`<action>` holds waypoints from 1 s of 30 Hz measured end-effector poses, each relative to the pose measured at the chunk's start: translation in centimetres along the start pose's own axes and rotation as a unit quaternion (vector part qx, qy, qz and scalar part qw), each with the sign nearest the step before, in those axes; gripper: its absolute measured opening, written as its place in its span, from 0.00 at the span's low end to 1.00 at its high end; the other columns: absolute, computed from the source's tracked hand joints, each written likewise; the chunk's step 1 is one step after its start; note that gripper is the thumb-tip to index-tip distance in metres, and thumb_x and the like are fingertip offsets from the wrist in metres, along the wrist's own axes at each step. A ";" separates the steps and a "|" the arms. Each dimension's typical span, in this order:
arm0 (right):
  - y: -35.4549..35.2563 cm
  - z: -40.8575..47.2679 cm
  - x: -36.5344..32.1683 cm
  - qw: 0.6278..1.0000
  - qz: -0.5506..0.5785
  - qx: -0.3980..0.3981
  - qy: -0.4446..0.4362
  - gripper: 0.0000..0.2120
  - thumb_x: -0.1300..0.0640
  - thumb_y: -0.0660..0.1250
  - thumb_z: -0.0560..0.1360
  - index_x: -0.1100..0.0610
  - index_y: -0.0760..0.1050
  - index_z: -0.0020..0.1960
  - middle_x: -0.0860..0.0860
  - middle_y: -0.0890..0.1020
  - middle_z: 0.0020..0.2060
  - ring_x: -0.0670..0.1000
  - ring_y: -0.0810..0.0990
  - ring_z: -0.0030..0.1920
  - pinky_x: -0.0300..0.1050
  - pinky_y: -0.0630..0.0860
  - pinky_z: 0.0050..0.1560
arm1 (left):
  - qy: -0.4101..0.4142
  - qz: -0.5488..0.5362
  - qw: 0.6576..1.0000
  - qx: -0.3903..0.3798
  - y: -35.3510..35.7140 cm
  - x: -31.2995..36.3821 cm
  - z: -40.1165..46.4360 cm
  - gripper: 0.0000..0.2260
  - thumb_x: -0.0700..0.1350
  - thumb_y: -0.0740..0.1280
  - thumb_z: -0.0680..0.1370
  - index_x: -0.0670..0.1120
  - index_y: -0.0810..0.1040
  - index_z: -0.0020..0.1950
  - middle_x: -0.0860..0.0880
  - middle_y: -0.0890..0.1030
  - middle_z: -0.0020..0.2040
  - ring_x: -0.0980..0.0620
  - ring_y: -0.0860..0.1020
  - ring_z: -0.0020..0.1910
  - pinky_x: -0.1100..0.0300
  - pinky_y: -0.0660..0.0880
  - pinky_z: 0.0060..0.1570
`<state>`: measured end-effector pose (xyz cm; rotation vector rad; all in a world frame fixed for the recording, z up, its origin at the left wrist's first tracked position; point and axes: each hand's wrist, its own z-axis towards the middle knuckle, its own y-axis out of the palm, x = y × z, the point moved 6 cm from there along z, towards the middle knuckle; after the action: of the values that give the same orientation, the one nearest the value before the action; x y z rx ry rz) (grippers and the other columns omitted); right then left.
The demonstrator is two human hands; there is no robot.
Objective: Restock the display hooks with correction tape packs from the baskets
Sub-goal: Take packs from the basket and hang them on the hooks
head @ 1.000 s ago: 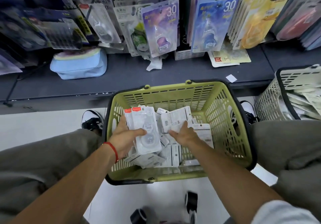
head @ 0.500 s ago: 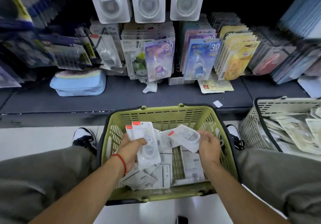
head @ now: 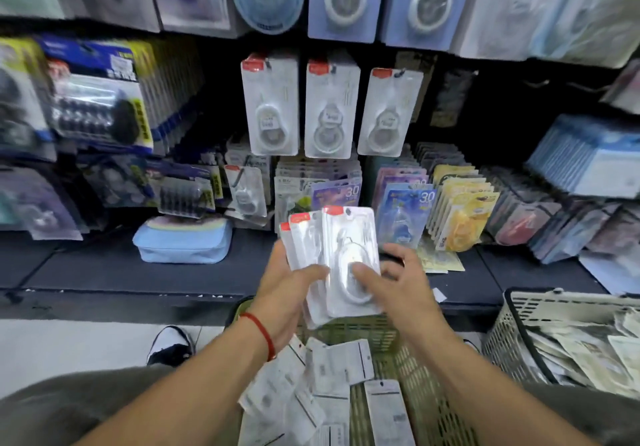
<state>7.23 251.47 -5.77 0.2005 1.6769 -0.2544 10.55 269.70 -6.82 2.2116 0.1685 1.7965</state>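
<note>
Above the green basket (head: 367,336), the left hand (head: 289,289) grips a fanned stack of correction tape packs (head: 332,258), thumb across their fronts and fingers curled behind. The right hand (head: 394,281) touches the front pack: its thumb presses on the clear blister while the other fingers (head: 398,253) spread loosely beside the pack's right edge, so it is not clear that they clasp it. A red string bracelet (head: 261,333) circles the left wrist. More packs (head: 332,369) lie face down in the basket below the hands. On the display straight ahead, three matching white packs (head: 330,109) with red top corners hang side by side on hooks, above rows of coloured packs (head: 405,213) standing on the dark shelf (head: 104,272). A light blue pouch (head: 181,243) lies on that shelf to the left. At the right stands a white basket (head: 512,328) holding further packets. Much of the display is blurred.
</note>
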 end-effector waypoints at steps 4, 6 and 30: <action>1.9 4.0 -6.9 0.995 -0.014 -0.062 -0.082 0.16 0.53 0.77 0.77 0.51 0.79 0.62 0.47 0.89 0.52 0.50 0.87 0.54 0.49 0.84 0.55 | 0.119 0.060 0.991 0.011 -0.7 8.7 2.6 0.28 0.35 0.73 0.71 0.54 0.76 0.68 0.51 0.87 0.59 0.47 0.85 0.59 0.45 0.81 0.60; 2.4 5.8 -10.1 0.989 -0.014 -0.043 -0.141 0.13 0.53 0.76 0.78 0.49 0.78 0.60 0.46 0.88 0.52 0.48 0.87 0.53 0.44 0.82 0.51 | 0.168 0.086 0.981 0.041 -1.8 11.7 3.7 0.27 0.36 0.74 0.71 0.56 0.75 0.66 0.53 0.86 0.59 0.49 0.84 0.60 0.47 0.80 0.60; 5.0 12.7 -16.0 0.965 -0.076 0.014 -0.253 0.15 0.47 0.71 0.81 0.52 0.77 0.65 0.41 0.85 0.54 0.41 0.84 0.54 0.44 0.81 0.58 | 0.269 0.186 0.941 0.084 -5.2 14.8 5.2 0.31 0.44 0.73 0.69 0.57 0.69 0.71 0.55 0.81 0.65 0.52 0.81 0.64 0.44 0.78 0.65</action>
<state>22.65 252.98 8.40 0.0218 1.1816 -0.4077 19.29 277.90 4.57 1.8875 0.0108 2.6636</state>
